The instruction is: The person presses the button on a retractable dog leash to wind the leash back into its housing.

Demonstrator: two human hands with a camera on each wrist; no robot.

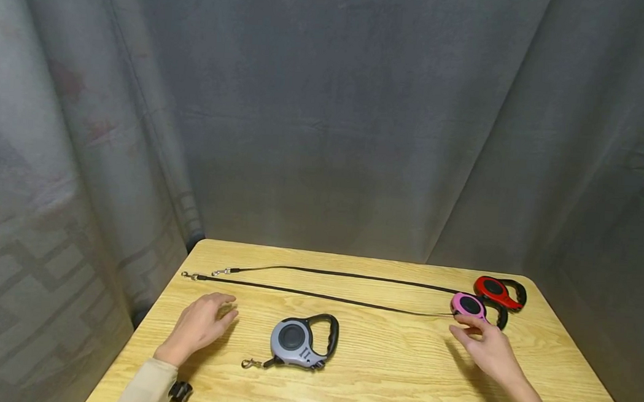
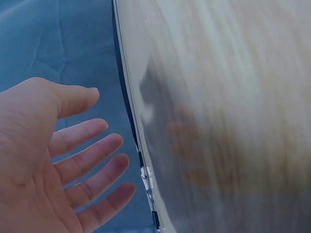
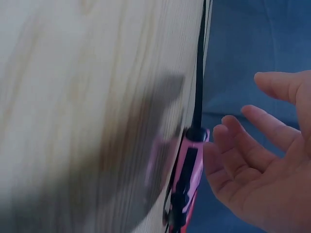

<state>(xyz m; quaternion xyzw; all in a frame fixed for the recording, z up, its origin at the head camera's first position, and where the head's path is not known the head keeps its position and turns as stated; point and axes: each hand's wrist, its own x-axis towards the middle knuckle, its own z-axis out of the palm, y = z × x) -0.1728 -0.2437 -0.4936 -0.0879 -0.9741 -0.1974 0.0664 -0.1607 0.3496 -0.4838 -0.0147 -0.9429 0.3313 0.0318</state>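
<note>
On the table lie several retractable dog leashes. The grey leash [image 1: 288, 353] sits at the front middle with its cord drawn in and its metal clip at the left. A pink leash [image 1: 463, 300] lies at the right, its black strap stretched left across the table. My right hand [image 1: 485, 349] is just in front of the pink casing, fingers loosely bent, holding nothing; in the right wrist view the fingertips overlap the pink leash [image 3: 191, 165]. My left hand [image 1: 199, 324] hovers over the left side, fingers spread, holding nothing, in front of the strap's clip [image 1: 190, 276].
A red leash [image 1: 495, 289] lies behind the pink one at the far right, its strap [image 1: 345, 274] running left to a second clip [image 1: 221, 272]. The wooden table [image 1: 389, 377] is bordered by grey curtains [image 1: 326, 133] behind and at both sides.
</note>
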